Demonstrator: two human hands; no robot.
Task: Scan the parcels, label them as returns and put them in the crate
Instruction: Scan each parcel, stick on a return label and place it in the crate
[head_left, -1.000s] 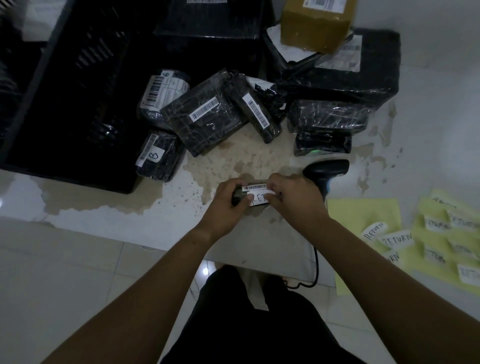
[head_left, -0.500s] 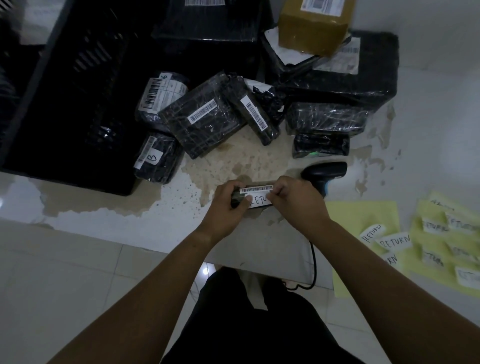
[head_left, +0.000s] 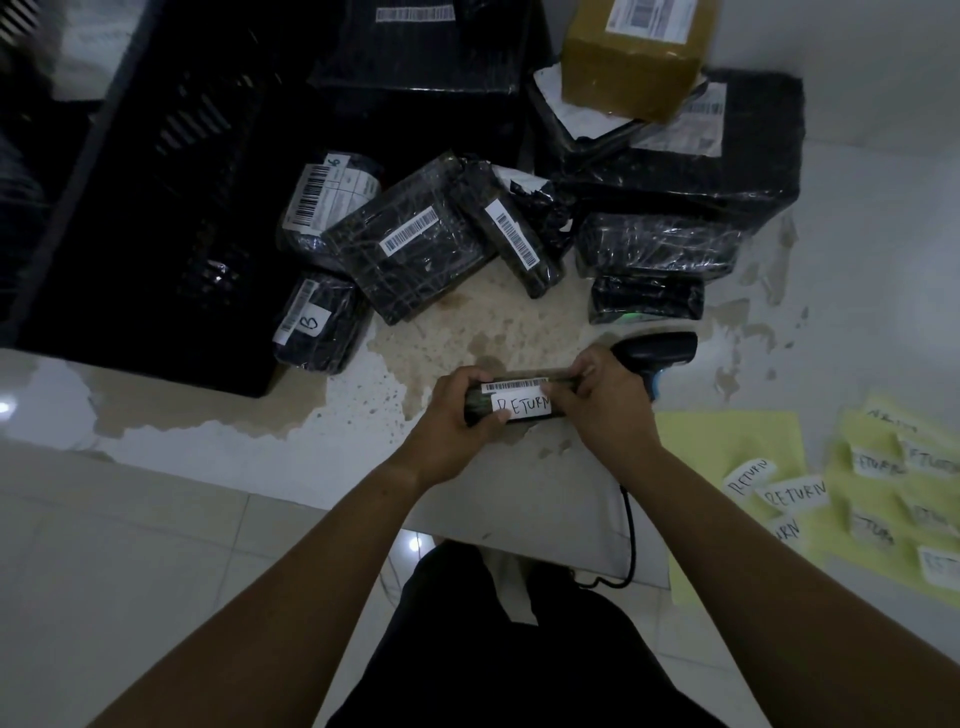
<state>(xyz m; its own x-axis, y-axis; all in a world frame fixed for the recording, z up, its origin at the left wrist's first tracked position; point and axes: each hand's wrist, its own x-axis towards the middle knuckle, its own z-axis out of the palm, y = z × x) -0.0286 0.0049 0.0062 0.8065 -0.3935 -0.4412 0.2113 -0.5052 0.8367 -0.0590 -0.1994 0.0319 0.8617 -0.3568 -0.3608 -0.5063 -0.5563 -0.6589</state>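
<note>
A small dark parcel (head_left: 519, 391) is held over the worn table between both hands. My left hand (head_left: 457, 415) grips its left end, and my right hand (head_left: 602, 405) grips its right end with the thumb on the label edge. A white RETURN label (head_left: 522, 406) lies on the parcel just below its barcode strip. The black crate (head_left: 156, 218) stands at the left. Several black wrapped parcels (head_left: 415, 244) lie behind my hands. The black barcode scanner (head_left: 660, 353) lies just right of my right hand, partly hidden.
Yellow backing sheets (head_left: 727, 441) with several handwritten RETURN labels (head_left: 795, 491) lie at the right. A brown cardboard box (head_left: 628, 67) sits on a large black parcel (head_left: 727, 156) at the back. The scanner cable (head_left: 631, 540) hangs over the table's front edge.
The RETURN label has been smoothed down onto the parcel, so the whole word now shows. My right hand has slid to the right end of the parcel.
</note>
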